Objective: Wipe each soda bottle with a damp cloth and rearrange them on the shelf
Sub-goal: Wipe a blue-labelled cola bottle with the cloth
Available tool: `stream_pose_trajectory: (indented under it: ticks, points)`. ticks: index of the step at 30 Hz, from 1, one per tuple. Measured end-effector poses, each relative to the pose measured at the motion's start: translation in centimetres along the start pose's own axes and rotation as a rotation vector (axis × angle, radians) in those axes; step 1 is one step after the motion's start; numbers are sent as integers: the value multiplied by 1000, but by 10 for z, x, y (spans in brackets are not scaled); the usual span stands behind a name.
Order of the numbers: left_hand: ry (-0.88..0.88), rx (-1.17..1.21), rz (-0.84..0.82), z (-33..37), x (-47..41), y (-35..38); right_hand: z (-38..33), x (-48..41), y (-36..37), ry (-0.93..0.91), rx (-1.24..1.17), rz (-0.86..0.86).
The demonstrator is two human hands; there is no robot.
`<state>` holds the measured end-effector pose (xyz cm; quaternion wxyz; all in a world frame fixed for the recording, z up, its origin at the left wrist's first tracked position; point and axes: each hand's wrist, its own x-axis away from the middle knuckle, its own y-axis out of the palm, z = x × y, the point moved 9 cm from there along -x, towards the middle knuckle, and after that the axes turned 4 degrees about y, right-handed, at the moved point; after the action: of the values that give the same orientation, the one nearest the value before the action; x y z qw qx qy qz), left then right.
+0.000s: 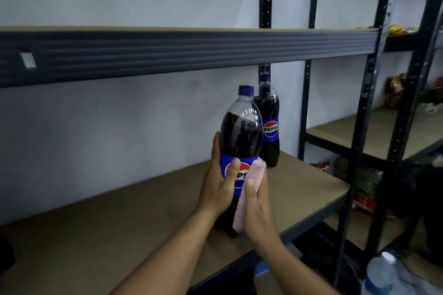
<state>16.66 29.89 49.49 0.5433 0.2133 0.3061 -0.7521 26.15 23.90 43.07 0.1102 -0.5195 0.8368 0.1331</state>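
A large dark soda bottle (241, 132) with a blue cap and blue label stands near the front of the brown shelf board (134, 218). My left hand (219, 182) grips it around the label, thumb across the logo. My right hand (257, 208) presses a pale pink cloth (254, 175) flat against the bottle's right side. A second, similar soda bottle (269, 122) stands upright just behind and to the right, near the wall.
A dark metal shelf beam (167, 52) runs overhead. Black uprights (362, 127) separate this bay from the right-hand shelves holding snack packets (395, 91). A clear water bottle (381, 273) sits at the lower right.
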Motion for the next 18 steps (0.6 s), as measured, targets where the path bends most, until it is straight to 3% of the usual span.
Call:
stream_pose_trajectory:
  ticks: [4, 8, 13, 15, 18]
  points:
    - [30, -55, -121, 17, -4, 19, -92, -39, -29, -174, -76, 93]
    - [30, -23, -208, 28, -1, 33, -173, -64, -73, -287, 65, 164]
    - [57, -7, -268, 35, 4, 39, -194, -66, -84, -244, 37, -94]
    - [75, -71, -257, 37, 5, 41, -193, -66, -89, -290, 65, -24]
    - [136, -277, -204, 45, 9, 51, -184, -69, -103, -298, 92, 265]
